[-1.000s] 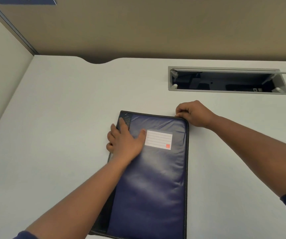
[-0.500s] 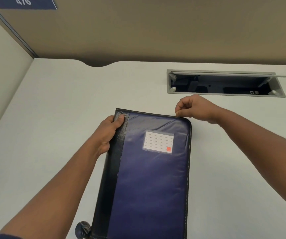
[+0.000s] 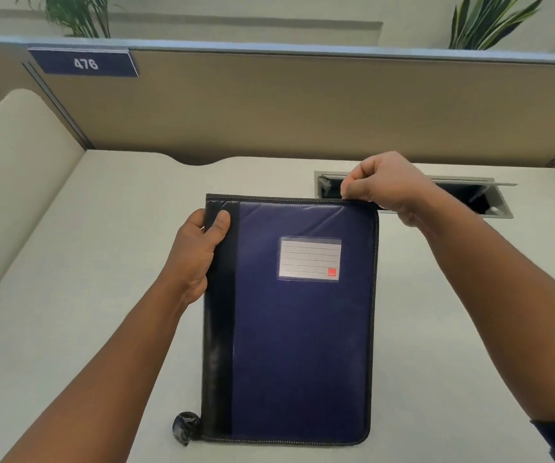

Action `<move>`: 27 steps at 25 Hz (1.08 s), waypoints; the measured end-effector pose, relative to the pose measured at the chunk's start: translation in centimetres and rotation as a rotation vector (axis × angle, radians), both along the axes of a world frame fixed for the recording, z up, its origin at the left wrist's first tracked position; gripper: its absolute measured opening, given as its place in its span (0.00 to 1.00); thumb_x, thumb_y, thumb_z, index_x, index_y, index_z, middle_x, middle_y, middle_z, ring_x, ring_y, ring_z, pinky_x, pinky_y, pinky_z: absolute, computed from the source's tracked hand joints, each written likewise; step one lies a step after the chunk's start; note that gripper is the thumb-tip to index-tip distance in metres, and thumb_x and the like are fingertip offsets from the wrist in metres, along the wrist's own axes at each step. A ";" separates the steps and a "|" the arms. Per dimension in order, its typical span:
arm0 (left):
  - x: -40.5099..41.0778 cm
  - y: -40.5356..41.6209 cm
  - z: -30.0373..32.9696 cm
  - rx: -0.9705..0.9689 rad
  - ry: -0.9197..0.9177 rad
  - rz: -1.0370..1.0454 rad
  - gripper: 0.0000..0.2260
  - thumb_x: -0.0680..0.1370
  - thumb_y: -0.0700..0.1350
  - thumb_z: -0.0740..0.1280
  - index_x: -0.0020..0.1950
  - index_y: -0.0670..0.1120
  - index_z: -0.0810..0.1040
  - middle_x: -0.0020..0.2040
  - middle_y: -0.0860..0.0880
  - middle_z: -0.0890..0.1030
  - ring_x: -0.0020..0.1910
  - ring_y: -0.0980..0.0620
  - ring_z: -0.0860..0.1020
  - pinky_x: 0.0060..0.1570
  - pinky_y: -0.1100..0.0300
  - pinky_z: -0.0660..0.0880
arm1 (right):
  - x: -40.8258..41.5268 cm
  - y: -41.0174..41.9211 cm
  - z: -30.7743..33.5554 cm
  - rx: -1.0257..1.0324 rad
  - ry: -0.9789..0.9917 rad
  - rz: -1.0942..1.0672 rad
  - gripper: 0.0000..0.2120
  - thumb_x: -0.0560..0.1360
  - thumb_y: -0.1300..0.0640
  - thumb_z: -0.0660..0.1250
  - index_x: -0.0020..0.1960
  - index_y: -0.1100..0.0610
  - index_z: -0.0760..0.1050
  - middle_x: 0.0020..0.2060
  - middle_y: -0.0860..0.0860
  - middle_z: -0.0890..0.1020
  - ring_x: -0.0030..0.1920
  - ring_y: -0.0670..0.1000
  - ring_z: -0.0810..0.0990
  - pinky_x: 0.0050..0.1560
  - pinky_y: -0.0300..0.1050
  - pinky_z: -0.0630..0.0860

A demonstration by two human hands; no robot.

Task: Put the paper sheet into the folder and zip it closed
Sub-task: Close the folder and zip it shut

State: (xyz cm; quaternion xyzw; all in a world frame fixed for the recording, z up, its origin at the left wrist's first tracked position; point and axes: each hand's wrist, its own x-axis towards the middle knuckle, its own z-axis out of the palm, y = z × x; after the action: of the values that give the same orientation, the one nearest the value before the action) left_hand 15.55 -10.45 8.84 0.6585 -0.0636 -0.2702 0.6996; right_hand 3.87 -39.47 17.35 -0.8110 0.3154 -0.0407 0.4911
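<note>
A dark blue zip folder (image 3: 303,329) with a black spine strip and a lined label pocket (image 3: 309,259) is lifted off the white desk, its cover facing me. My left hand (image 3: 199,248) grips the black spine edge near the top left corner, thumb on the front. My right hand (image 3: 386,185) pinches the top edge near the right corner, where the zipper runs; the pull itself is hidden under the fingers. A dark loop (image 3: 184,427) hangs at the folder's bottom left corner. No paper sheet shows.
The white desk (image 3: 85,295) is bounded by a tan partition (image 3: 303,105) at the back with a "476" sign (image 3: 85,63). An open cable hatch (image 3: 490,202) is set into the desk behind my right hand. A cream side panel (image 3: 12,182) stands at the left.
The folder lay flat under my left palm; now my left hand grips its spine and both hands have raised it upright. The view has tilted up, showing the partition top and plants.
</note>
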 end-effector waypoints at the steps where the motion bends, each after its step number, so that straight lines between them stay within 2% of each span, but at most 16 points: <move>1: -0.4 0.2 1.0 -0.026 -0.039 0.006 0.11 0.81 0.54 0.69 0.61 0.51 0.81 0.56 0.50 0.86 0.54 0.48 0.85 0.49 0.51 0.83 | -0.5 0.7 1.3 -0.027 -0.045 -0.025 0.02 0.69 0.64 0.74 0.41 0.63 0.83 0.40 0.58 0.86 0.39 0.51 0.78 0.42 0.47 0.75; 3: -1.5 0.7 3.0 -0.089 -0.117 0.019 0.11 0.80 0.54 0.69 0.60 0.52 0.80 0.57 0.49 0.86 0.55 0.48 0.85 0.51 0.51 0.83 | -1.6 2.0 3.8 -0.099 -0.123 -0.056 0.01 0.69 0.64 0.74 0.40 0.61 0.84 0.41 0.58 0.87 0.37 0.50 0.79 0.41 0.47 0.77; 8: -4.4 2.4 6.5 -0.248 -0.330 0.063 0.07 0.80 0.55 0.70 0.57 0.56 0.81 0.58 0.48 0.85 0.59 0.44 0.83 0.57 0.50 0.81 | -4.7 5.5 9.2 -0.319 -0.274 -0.103 0.03 0.67 0.61 0.72 0.37 0.55 0.83 0.31 0.46 0.85 0.32 0.44 0.78 0.37 0.46 0.78; 12: -7.1 3.5 7.9 -0.320 -0.562 0.146 0.06 0.79 0.55 0.70 0.55 0.60 0.79 0.53 0.56 0.85 0.55 0.51 0.82 0.56 0.59 0.78 | -7.2 7.9 11.6 -0.402 -0.379 -0.179 0.05 0.68 0.61 0.73 0.36 0.53 0.83 0.29 0.44 0.83 0.31 0.43 0.79 0.35 0.43 0.77; 15: -8.7 4.3 8.0 -0.327 -0.681 0.164 0.05 0.80 0.53 0.69 0.55 0.60 0.77 0.50 0.59 0.82 0.51 0.54 0.79 0.55 0.60 0.77 | -9.3 9.4 12.3 -0.407 -0.436 -0.235 0.04 0.68 0.60 0.74 0.36 0.52 0.82 0.29 0.45 0.83 0.30 0.43 0.78 0.35 0.44 0.78; 18: -10.1 4.8 8.0 -0.332 -0.755 0.127 0.11 0.78 0.50 0.72 0.57 0.58 0.75 0.50 0.59 0.81 0.50 0.55 0.79 0.54 0.62 0.76 | -11.2 10.5 12.2 -0.378 -0.453 -0.250 0.04 0.68 0.59 0.75 0.36 0.51 0.83 0.29 0.44 0.84 0.30 0.41 0.79 0.34 0.42 0.79; 23: -11.7 5.9 8.2 -0.355 -0.787 0.051 0.17 0.72 0.47 0.79 0.57 0.53 0.77 0.51 0.55 0.85 0.52 0.52 0.84 0.53 0.61 0.79 | -13.8 12.1 11.9 -0.364 -0.454 -0.260 0.03 0.66 0.58 0.75 0.36 0.51 0.83 0.30 0.41 0.84 0.29 0.41 0.79 0.33 0.42 0.76; 27: -13.2 6.6 7.8 -0.344 -0.811 0.044 0.17 0.71 0.49 0.80 0.55 0.52 0.78 0.49 0.49 0.86 0.50 0.44 0.85 0.52 0.53 0.81 | -15.2 13.5 11.6 -0.278 -0.483 -0.309 0.05 0.64 0.59 0.75 0.36 0.50 0.83 0.27 0.43 0.83 0.28 0.43 0.78 0.32 0.43 0.76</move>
State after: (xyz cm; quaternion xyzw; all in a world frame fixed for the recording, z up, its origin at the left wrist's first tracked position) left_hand 2.38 -3.88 16.68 0.5862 -0.3631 0.0397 0.7231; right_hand -11.30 -25.99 28.99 -0.7799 0.3004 -0.3488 0.4241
